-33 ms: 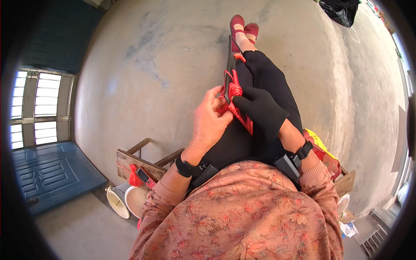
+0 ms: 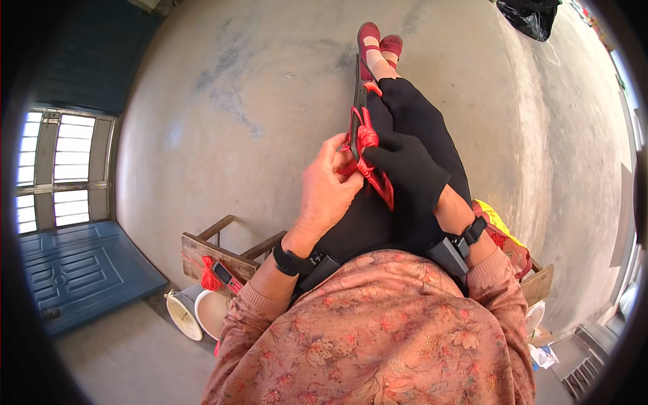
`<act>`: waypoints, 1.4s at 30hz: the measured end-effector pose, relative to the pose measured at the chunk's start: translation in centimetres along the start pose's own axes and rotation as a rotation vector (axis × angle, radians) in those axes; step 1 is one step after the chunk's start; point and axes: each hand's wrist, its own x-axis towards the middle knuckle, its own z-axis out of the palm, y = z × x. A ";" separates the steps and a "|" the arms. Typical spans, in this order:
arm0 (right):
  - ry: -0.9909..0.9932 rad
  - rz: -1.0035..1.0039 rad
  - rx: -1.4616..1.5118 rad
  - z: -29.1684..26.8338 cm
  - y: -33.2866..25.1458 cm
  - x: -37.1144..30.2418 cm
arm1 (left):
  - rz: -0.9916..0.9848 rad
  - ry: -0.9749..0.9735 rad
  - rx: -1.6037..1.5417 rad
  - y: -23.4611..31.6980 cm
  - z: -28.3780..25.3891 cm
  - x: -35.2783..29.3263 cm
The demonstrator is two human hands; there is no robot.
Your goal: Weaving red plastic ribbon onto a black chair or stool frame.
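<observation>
Over my lap, a bundle of red cord [image 2: 368,137] is wound and knotted against a long, narrow black frame [image 2: 360,88] that runs toward my feet. My bare left hand [image 2: 328,183] pinches the red cord at the frame's near end, its thumb and forefinger close together. From the other side, my right hand [image 2: 410,169], in a black glove, closes its thumb and fingers on the cord bundle. Below both hands, a red braided strip [image 2: 385,191] slants down to a point over my thigh. The gloved fingertips are partly hidden.
To my left a wooden bench [image 2: 202,251] carries a red phone [image 2: 226,275] and more red cord [image 2: 208,275]. Beside it are white buckets [image 2: 183,316]. A red and yellow bag [image 2: 505,236] lies at my right. A black plastic bag [image 2: 530,19] sits far right.
</observation>
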 end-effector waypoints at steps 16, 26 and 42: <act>-0.033 -0.508 0.353 -7.3 -6.8 -13.9 | -0.364 -0.550 -1.396 3.8 -1.5 -1.6; -0.006 -0.175 -0.356 -2.1 -1.5 -8.1 | -0.525 -0.232 -1.151 -0.6 -7.5 -7.6; 0.021 -0.039 -0.742 0.7 3.1 -4.2 | -0.254 -0.085 -0.219 0.4 -8.0 -3.6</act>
